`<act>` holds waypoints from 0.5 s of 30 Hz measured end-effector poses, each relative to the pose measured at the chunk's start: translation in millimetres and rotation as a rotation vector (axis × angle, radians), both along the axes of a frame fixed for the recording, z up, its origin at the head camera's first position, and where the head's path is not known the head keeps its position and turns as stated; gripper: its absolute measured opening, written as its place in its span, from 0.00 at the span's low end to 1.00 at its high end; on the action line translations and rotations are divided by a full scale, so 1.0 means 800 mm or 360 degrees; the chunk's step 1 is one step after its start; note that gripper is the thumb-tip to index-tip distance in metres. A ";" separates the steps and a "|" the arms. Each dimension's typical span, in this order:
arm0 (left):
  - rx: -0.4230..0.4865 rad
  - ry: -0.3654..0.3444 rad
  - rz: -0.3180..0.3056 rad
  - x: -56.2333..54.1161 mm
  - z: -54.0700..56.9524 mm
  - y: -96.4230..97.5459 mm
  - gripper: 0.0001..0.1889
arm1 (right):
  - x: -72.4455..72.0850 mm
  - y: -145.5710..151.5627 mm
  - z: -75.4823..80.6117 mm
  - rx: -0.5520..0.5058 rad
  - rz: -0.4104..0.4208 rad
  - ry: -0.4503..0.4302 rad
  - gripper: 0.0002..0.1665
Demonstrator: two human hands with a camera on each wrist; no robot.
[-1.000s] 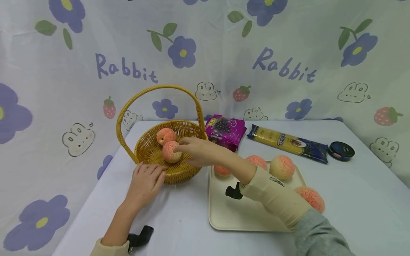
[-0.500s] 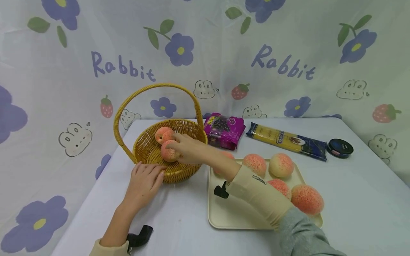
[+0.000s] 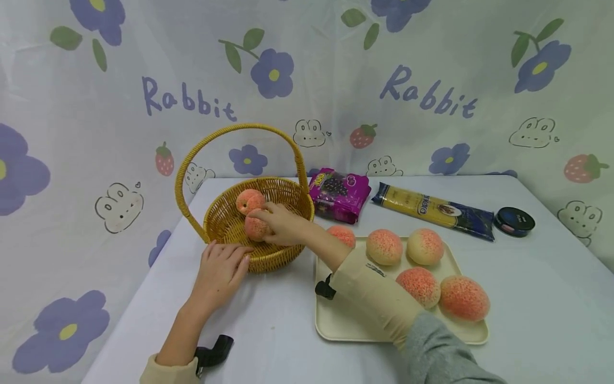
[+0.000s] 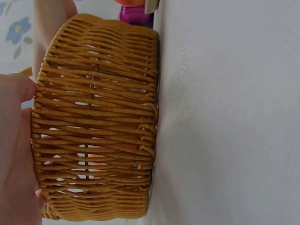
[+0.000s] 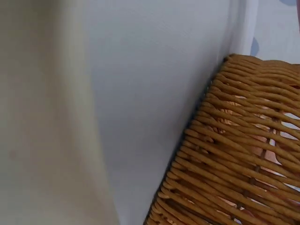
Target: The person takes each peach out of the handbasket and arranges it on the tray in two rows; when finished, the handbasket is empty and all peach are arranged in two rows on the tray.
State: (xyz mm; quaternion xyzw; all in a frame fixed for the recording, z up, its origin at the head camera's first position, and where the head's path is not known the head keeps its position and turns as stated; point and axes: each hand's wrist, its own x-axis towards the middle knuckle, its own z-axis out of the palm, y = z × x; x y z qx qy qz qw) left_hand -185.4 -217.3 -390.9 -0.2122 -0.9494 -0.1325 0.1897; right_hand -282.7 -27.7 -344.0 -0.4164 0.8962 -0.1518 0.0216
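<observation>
A wicker basket [image 3: 273, 264] with a tall hoop handle stands on the left of the table, two peaches inside. My right hand [image 3: 285, 226] reaches into it, fingers and thumb around the nearer peach [image 3: 255, 229]. Just behind, touching or almost touching it, lies the other peach [image 3: 249, 201]. My left hand [image 3: 221, 272] holds the basket's near-left rim, its fingers bent over the edge. The left wrist view shows that hand at the rim of the woven wall [image 4: 93, 122]. In the right wrist view only the basket's side [image 5: 234, 159] and a blurred pale surface appear; the fingers are hidden.
A cream tray [image 3: 345, 333] with several peaches [image 3: 418, 287] sits right of the basket, under my right forearm. Behind stand a purple grape-printed packet [image 3: 339, 194], a yellow-and-blue pasta packet [image 3: 434, 209] and a round black tin [image 3: 514, 221]. A printed cloth hangs at the back.
My right hand has closed in on the nearer peach, its forearm shifting left and uncovering more of the tray's peaches. The left hand stays on the basket rim.
</observation>
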 end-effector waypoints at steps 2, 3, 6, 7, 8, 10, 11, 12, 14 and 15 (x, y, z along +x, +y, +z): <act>-0.0004 0.0001 -0.0001 0.000 0.000 0.001 0.15 | -0.002 -0.003 -0.004 -0.0028 0.0022 -0.0023 0.37; -0.0004 0.0000 -0.0004 0.000 0.001 0.001 0.15 | -0.003 -0.004 -0.006 -0.0045 0.0033 -0.0018 0.37; -0.0012 -0.0006 -0.0014 -0.001 0.001 0.002 0.15 | -0.007 -0.005 -0.011 -0.0116 0.0074 0.0049 0.36; -0.0013 -0.0010 -0.0015 -0.001 0.001 0.002 0.15 | -0.008 -0.005 -0.012 -0.0141 0.0090 0.0077 0.35; -0.0013 -0.0012 -0.0014 -0.001 0.001 0.002 0.15 | -0.009 -0.005 -0.014 -0.0153 0.0096 0.0093 0.34; -0.0015 -0.0014 -0.0006 -0.001 0.001 0.002 0.16 | -0.011 -0.006 -0.016 -0.0150 0.0105 0.0086 0.33; -0.0016 -0.0015 -0.0003 0.000 0.001 0.001 0.16 | -0.011 -0.007 -0.017 -0.0126 0.0104 0.0077 0.32; -0.0016 -0.0014 0.0000 0.000 0.001 0.001 0.16 | -0.011 -0.008 -0.017 -0.0098 0.0100 0.0065 0.32; -0.0020 -0.0015 0.0000 0.000 0.001 0.000 0.16 | -0.010 -0.009 -0.018 -0.0034 0.0085 0.0049 0.32; -0.0022 -0.0014 0.0000 0.000 0.001 0.000 0.16 | -0.010 -0.011 -0.018 -0.0014 0.0081 0.0053 0.32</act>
